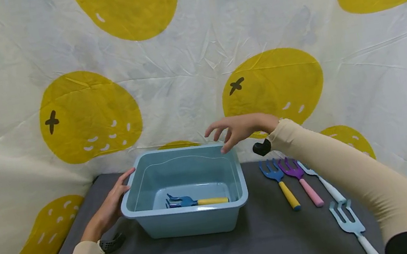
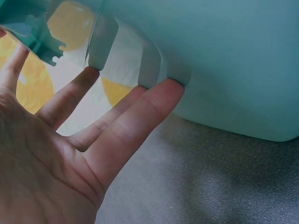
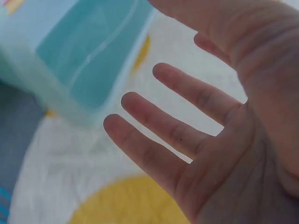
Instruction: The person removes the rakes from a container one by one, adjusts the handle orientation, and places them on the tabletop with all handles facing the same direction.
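Note:
A light blue plastic basin (image 1: 189, 221) stands on the dark grey tabletop. Inside it lies a small hand fork (image 1: 185, 201) with blue tines and a yellow handle. My left hand (image 1: 109, 208) is at the basin's left side; in the left wrist view its extended fingertips (image 2: 170, 88) touch the outer wall. Above the basin's back right corner hovers my right hand (image 1: 238, 130), fingers spread and holding nothing. The right wrist view shows that palm bare, with the basin's rim (image 3: 100, 109) beyond the fingertips.
Right of the basin lie several hand forks: a blue one (image 1: 288, 193) with a yellow handle, a purple one (image 1: 295, 171) with a pink handle, and pale blue ones (image 1: 351, 223) farther right. A white cloth (image 1: 182, 99) with yellow shapes hangs behind the table.

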A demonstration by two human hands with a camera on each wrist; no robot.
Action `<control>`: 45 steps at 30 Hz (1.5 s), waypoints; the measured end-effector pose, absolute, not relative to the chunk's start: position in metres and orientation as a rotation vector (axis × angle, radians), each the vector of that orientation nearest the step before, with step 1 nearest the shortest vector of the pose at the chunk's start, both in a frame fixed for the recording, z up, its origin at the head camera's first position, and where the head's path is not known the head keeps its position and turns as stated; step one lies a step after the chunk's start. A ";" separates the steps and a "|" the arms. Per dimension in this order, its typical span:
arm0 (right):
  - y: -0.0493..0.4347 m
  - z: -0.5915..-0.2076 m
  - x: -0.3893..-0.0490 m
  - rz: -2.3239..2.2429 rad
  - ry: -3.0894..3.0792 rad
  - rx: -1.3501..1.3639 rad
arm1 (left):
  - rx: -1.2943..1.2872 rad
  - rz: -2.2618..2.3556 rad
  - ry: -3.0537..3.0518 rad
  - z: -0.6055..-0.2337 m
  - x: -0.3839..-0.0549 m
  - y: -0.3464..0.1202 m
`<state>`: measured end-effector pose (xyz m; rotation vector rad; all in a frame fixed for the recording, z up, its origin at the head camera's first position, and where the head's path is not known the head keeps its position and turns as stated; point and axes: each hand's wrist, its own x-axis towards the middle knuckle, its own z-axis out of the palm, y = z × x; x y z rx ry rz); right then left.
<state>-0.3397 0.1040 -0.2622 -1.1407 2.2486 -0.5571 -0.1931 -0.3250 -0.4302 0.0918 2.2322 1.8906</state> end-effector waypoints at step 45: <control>-0.026 -0.424 -0.333 -0.011 2.034 -0.914 | 0.115 1.933 2.224 -0.433 -0.197 -0.328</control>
